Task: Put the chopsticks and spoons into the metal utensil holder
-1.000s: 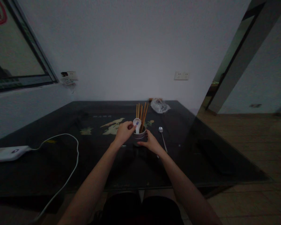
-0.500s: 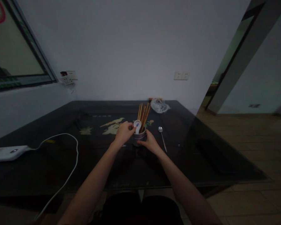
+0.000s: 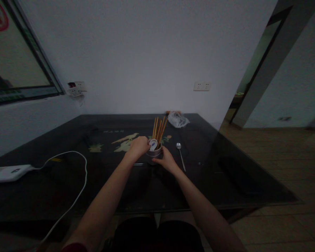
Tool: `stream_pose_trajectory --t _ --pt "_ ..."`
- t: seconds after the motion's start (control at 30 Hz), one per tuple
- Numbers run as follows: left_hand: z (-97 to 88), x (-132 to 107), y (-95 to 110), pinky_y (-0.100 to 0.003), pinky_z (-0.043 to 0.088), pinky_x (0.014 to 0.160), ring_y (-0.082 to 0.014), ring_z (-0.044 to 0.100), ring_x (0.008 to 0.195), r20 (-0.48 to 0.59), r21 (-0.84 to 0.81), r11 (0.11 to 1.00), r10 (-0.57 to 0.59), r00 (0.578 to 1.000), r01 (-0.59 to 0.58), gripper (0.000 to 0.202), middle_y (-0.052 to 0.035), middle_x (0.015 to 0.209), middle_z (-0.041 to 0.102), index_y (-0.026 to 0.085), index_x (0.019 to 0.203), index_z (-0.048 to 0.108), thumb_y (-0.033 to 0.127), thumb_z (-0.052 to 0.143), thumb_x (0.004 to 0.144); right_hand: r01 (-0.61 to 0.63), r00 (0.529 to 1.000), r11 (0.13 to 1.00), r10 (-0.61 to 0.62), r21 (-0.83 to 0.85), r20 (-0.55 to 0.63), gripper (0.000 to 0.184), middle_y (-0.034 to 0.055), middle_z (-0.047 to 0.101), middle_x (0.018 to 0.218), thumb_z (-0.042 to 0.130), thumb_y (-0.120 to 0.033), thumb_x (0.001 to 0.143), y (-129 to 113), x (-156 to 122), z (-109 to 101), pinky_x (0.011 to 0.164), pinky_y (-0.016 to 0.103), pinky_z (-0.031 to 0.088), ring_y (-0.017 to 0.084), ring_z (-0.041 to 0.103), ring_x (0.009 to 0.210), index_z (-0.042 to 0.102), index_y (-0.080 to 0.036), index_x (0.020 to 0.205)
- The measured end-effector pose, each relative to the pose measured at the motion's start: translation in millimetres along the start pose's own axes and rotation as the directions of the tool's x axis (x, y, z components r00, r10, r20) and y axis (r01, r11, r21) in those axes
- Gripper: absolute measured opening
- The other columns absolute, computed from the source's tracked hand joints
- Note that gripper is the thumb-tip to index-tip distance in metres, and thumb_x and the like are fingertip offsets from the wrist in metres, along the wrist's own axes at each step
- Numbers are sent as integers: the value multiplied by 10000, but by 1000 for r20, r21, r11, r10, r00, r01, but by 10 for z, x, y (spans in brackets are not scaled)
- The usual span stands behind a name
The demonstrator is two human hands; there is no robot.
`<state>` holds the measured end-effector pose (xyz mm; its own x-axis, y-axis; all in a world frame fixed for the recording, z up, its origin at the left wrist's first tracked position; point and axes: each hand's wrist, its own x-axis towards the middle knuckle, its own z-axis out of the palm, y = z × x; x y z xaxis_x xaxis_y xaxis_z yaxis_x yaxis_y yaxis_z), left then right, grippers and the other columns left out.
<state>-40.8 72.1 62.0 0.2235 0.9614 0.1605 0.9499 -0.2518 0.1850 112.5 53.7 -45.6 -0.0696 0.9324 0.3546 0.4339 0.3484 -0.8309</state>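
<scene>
A small dark cup [image 3: 154, 155] stands on the black glass table [image 3: 68, 196] in front of me. Several wooden chopsticks [image 3: 159, 128] stick up out of it, leaning right. A white ceramic spoon with a blue mark [image 3: 153, 144] rests in the cup, its bowl upward. My left hand [image 3: 138, 147] is closed, with its fingertips pinching the spoon's bowl at the cup's left rim. My right hand [image 3: 166, 159] wraps the cup's right side from below. A metal spoon [image 3: 180, 154] lies on the table just right of my right hand.
A white power strip [image 3: 5, 173] with a looping white cable [image 3: 80, 175] lies at the table's left. A crumpled clear plastic bag [image 3: 177, 119] sits at the far edge. Wall sockets [image 3: 202, 86] are behind; a doorway and wooden floor [image 3: 283, 168] lie to the right.
The white spoon has sunk lower into the cup under my left fingers. The chopsticks have tipped further right. Both hands stay at the cup.
</scene>
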Motion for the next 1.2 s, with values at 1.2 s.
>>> stream_pose_trajectory --t 1.2 --pt "433 -183 -364 -220 342 551 -114 463 568 -540 -735 588 -205 817 -338 273 25 607 474 169 704 545 346 439 883 -24 995 998 18 64 102 506 78 606 1016 758 -240 610 -23 -7 -116 836 347 441 203 556 927 558 -138 1064"
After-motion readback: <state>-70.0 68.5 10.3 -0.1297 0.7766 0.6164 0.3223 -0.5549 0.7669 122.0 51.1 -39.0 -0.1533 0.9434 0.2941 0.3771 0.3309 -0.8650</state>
